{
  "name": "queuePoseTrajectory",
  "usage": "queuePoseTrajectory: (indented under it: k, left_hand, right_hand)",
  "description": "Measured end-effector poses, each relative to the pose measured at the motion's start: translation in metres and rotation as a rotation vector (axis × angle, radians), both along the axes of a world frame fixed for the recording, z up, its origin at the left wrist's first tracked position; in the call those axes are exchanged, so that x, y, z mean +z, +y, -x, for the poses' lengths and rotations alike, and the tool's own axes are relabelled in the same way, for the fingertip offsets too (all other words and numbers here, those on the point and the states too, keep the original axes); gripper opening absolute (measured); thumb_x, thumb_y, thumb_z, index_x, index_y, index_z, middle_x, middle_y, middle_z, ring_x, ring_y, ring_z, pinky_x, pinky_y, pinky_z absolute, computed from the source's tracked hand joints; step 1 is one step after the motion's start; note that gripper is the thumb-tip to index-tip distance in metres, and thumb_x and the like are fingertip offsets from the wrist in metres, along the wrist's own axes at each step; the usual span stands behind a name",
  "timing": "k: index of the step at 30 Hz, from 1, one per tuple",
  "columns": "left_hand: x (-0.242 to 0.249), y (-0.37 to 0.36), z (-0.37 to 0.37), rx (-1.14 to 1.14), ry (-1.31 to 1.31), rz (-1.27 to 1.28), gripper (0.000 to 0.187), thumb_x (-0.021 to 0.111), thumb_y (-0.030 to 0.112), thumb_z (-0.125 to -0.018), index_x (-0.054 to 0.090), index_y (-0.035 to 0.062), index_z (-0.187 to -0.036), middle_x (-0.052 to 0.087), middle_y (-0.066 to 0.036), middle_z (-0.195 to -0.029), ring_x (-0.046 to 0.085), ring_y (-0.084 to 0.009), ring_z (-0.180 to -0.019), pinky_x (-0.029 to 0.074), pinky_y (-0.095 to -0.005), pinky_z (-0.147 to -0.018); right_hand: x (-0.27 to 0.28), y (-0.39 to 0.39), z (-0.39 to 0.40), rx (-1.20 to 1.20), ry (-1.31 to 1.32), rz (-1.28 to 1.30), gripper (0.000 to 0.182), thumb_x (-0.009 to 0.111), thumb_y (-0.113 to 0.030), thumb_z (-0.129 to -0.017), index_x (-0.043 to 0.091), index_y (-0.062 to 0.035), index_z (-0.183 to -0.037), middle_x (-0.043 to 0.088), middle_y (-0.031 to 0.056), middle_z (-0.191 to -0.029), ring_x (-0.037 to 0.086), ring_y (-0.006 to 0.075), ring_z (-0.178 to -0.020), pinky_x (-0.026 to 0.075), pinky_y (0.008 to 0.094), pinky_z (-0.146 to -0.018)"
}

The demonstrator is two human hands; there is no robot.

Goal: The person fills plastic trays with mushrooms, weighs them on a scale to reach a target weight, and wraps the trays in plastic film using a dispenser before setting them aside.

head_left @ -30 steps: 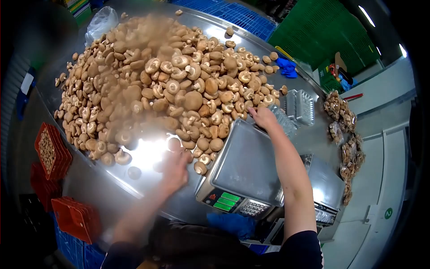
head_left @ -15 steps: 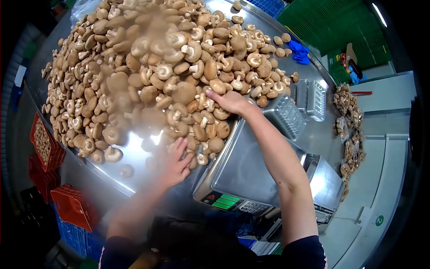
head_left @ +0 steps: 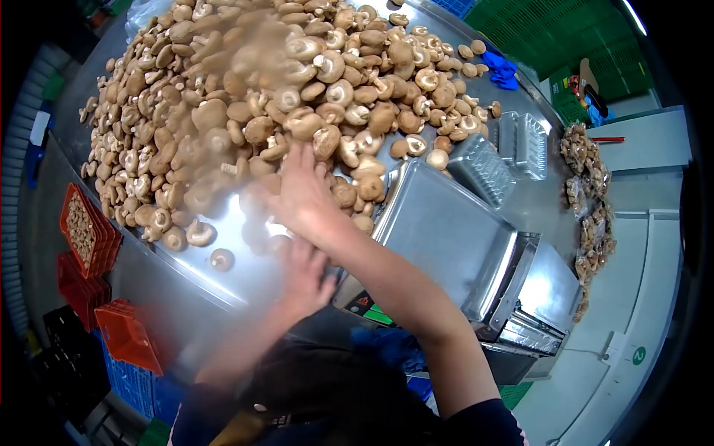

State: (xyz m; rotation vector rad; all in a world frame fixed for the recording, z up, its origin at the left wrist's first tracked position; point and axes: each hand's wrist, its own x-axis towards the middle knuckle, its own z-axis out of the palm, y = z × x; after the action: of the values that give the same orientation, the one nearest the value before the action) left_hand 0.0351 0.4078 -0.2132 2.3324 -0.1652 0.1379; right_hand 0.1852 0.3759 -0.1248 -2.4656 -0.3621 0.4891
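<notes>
A big heap of brown mushrooms covers the steel table. My right hand reaches across to the left and lies palm down with spread fingers on the heap's near edge. What is under the palm is hidden. My left hand is blurred and lies low on the table's front edge, under my right forearm, beside the scale's display. Its fingertips are hidden. The scale's steel weighing pan is bare, just right of my right arm.
Clear plastic punnets lie behind the scale. Packed mushrooms line the right edge. Red crates stand low on the left. Blue gloves lie at the far rim, with green crates beyond. A stray mushroom sits near the front.
My right hand has swung from the punnets' side leftward across the heap's near edge, over my left hand. The left hand has stayed near the scale's front corner.
</notes>
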Motion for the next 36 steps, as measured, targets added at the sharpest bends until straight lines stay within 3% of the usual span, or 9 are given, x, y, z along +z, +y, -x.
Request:
queuePoseTrajectory:
  k: [3,5,9,11,16,20,28,32,36]
  left_hand:
    - [-0.011,-0.021,0.001,-0.161,-0.079,-0.146,0.054,0.065,0.021,-0.075,0.055,0.0159,-0.127,0.034,-0.015,-0.146,0.022,-0.0370,-0.140,0.017,-0.0663,-0.105]
    - [-0.017,-0.025,-0.012,-0.168,-0.138,-0.177,0.051,0.065,0.026,-0.078,0.055,0.0215,-0.128,0.034,-0.009,-0.148,0.021,-0.0337,-0.141,0.015,-0.0698,-0.103]
    - [-0.025,-0.021,-0.031,-0.184,-0.155,-0.208,0.050,0.066,0.037,-0.080,0.056,0.0243,-0.127,0.035,-0.008,-0.148,0.025,-0.0335,-0.139,0.012,-0.0671,-0.106]
    - [-0.024,-0.017,-0.035,-0.156,-0.141,-0.204,0.051,0.067,0.038,-0.079,0.056,0.0251,-0.127,0.035,-0.007,-0.148,0.028,-0.0336,-0.137,0.013,-0.0660,-0.107]
    - [-0.030,0.004,-0.038,-0.136,-0.150,-0.356,0.049,0.070,0.037,-0.075,0.058,0.0266,-0.122,0.034,-0.006,-0.150,0.035,-0.0329,-0.129,0.015,-0.0627,-0.109]
    - [-0.032,0.042,-0.042,-0.030,-0.194,-0.473,0.048,0.069,0.041,-0.074,0.061,0.0230,-0.117,0.030,-0.008,-0.153,0.019,-0.0337,-0.143,0.002,-0.0618,-0.111]
    - [0.009,0.144,-0.050,0.009,-0.193,-0.541,0.058,0.072,0.035,-0.072,0.056,0.0223,-0.127,0.022,-0.016,-0.154,0.012,-0.0406,-0.143,0.007,-0.0602,-0.113]
    - [0.025,0.134,-0.030,0.100,-0.295,-0.372,0.061,0.067,0.015,-0.065,0.056,0.0182,-0.125,0.025,-0.020,-0.151,0.018,-0.0437,-0.141,0.016,-0.0568,-0.113]
    - [-0.001,0.060,0.009,-0.233,-0.254,-0.189,0.056,0.067,0.015,-0.067,0.056,0.0126,-0.122,0.032,-0.017,-0.148,0.022,-0.0399,-0.141,0.023,-0.0559,-0.110]
  right_hand:
    - [0.034,-0.034,-0.030,0.030,0.339,-0.138,0.068,0.064,-0.049,-0.083,0.056,0.0085,-0.118,0.055,0.0334,-0.118,0.060,0.0437,-0.102,0.048,0.0472,-0.090]
    - [0.017,-0.061,-0.044,-0.079,-0.002,0.215,0.055,0.062,-0.048,-0.087,0.066,0.0068,-0.085,0.065,0.0271,-0.092,0.065,0.0393,-0.079,0.052,0.0465,-0.075]
    - [-0.049,-0.103,-0.065,-0.088,-0.297,0.368,0.064,0.059,-0.050,-0.088,0.052,0.0095,-0.110,0.060,0.0325,-0.107,0.061,0.0428,-0.097,0.047,0.0454,-0.089]
    - [-0.062,-0.093,-0.066,-0.180,0.051,0.206,0.087,0.060,-0.052,-0.086,0.025,0.0101,-0.135,0.051,0.0373,-0.122,0.050,0.0461,-0.118,0.040,0.0424,-0.101]
    - [-0.085,-0.072,-0.050,-0.445,0.078,0.116,0.102,0.065,-0.052,-0.081,0.011,0.0090,-0.143,0.048,0.0368,-0.127,0.053,0.0443,-0.117,0.042,0.0418,-0.101]
    - [-0.074,-0.066,-0.021,-0.480,0.124,-0.137,0.111,0.071,-0.050,-0.076,0.008,0.0115,-0.144,0.047,0.0371,-0.129,0.050,0.0456,-0.120,0.040,0.0395,-0.103]
    - [-0.014,-0.001,0.002,-0.243,0.137,-0.266,0.100,0.069,-0.042,-0.079,0.017,0.0218,-0.136,0.051,0.0394,-0.121,0.051,0.0461,-0.118,0.035,0.0380,-0.107]
    - [0.031,-0.030,-0.016,0.179,-0.098,-0.047,0.054,0.064,-0.036,-0.085,0.057,0.0113,-0.110,0.063,0.0308,-0.103,0.064,0.0398,-0.096,0.050,0.0442,-0.088]
    - [-0.001,-0.075,-0.028,0.495,0.020,0.601,0.061,0.077,-0.035,-0.073,0.049,-0.0018,-0.116,0.066,0.0203,-0.095,0.064,0.0357,-0.093,0.051,0.0435,-0.081]
